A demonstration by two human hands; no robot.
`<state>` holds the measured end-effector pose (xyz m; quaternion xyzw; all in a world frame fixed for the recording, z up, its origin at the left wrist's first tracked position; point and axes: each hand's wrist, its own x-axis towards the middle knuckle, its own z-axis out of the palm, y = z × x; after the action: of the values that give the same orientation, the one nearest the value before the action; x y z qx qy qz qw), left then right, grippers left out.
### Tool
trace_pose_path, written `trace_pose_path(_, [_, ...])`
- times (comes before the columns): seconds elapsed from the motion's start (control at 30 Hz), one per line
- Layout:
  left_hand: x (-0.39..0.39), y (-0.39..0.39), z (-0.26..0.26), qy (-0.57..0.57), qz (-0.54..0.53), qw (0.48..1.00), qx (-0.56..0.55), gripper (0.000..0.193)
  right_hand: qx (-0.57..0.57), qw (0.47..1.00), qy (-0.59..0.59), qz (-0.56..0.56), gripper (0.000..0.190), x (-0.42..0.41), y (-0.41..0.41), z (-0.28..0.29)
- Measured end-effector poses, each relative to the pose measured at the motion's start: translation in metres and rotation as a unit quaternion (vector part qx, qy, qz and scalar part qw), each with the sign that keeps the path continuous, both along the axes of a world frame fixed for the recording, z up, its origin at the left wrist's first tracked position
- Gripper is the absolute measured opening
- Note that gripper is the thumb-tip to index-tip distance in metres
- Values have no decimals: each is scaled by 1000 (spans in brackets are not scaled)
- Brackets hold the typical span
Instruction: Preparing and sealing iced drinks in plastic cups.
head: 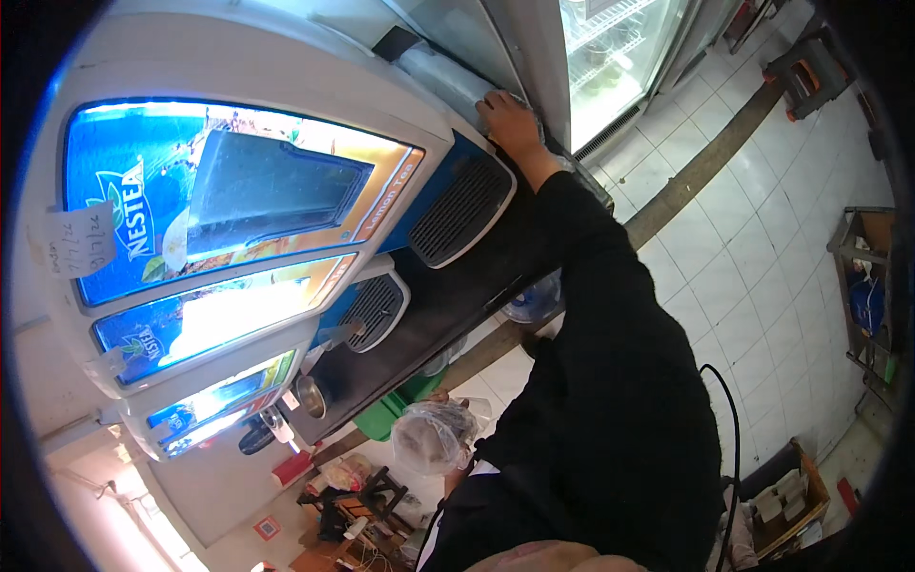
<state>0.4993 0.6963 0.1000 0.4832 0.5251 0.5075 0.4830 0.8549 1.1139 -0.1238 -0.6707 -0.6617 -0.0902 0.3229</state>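
Note:
My right hand (509, 123) reaches to the gap between the drink dispenser and a refrigerator. Its fingers curl over the end of a long clear plastic sleeve (443, 77), which seems to hold stacked cups or lids. Lower in the view, my left hand (442, 396) grips a bulky clear plastic wrapping (429, 437). A rounded, pale stack shows dimly through that film, and the wrapping hides most of the hand. Beside my right forearm stands the Nestea dispenser (243, 193), its front panels lit, with a dark drip tray (461, 204) at its base.
The dispensers rest on a dark counter (443, 293), which also bears a metal cup (310, 397). The lit refrigerator (607, 79) adjoins it. Below are a water bottle (535, 299) and a green bin (386, 415). A grey step stool (808, 71) stands on the tiled floor (736, 243).

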Motion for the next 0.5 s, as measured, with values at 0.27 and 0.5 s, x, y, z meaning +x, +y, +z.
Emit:
trace_pose_path(0.27, [19, -39, -14, -25, 14, 999, -21, 87, -44, 984, -129, 119, 22, 39, -3, 3])
trace_pose_path(0.5, [40, -46, -22, -44, 21, 999, -22, 87, -56, 978, -151, 130, 21, 38, -4, 9])
